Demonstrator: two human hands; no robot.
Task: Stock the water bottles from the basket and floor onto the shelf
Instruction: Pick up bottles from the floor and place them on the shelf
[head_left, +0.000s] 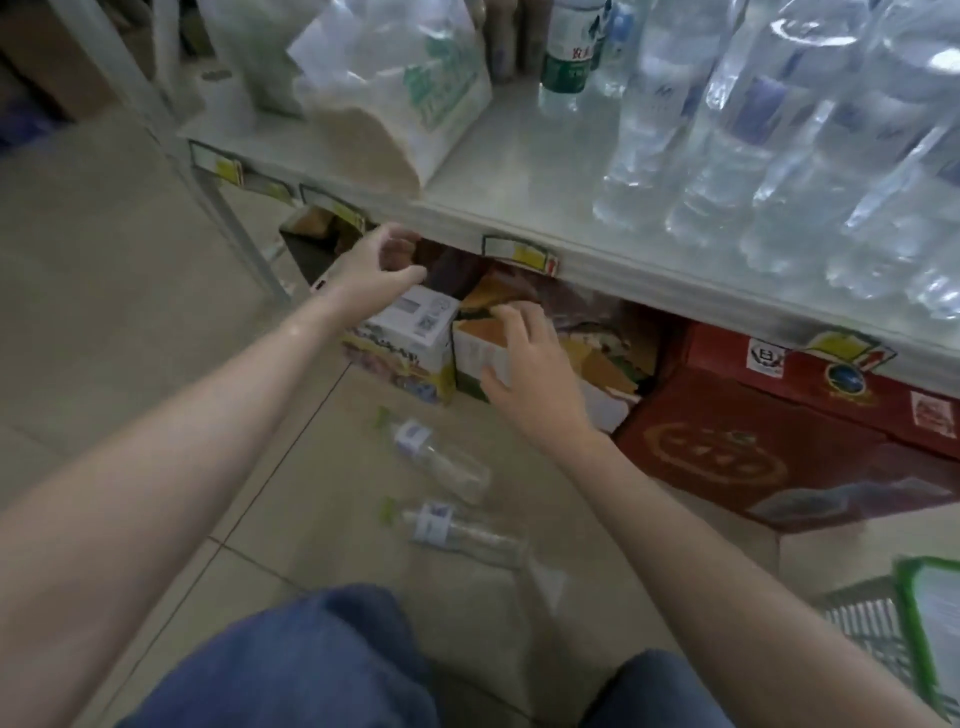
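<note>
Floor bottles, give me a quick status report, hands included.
Both hands empty: left hand open, right hand resting on a carton. Two floor bottles lying flat, untouched. Nothing blocking them.

Both forearms are bare, with no sleeves, watch or rings on the left hand (376, 267) or right hand (524, 364). Blue denim trousers (311, 670) cover the knees.

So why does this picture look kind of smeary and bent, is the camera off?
Head view: the wide lens bows the shelf edge; the bottles on the shelf smear with motion blur and glare; the two floor bottles and both hands, left and right, look soft; lighting is dim and flat.
</note>
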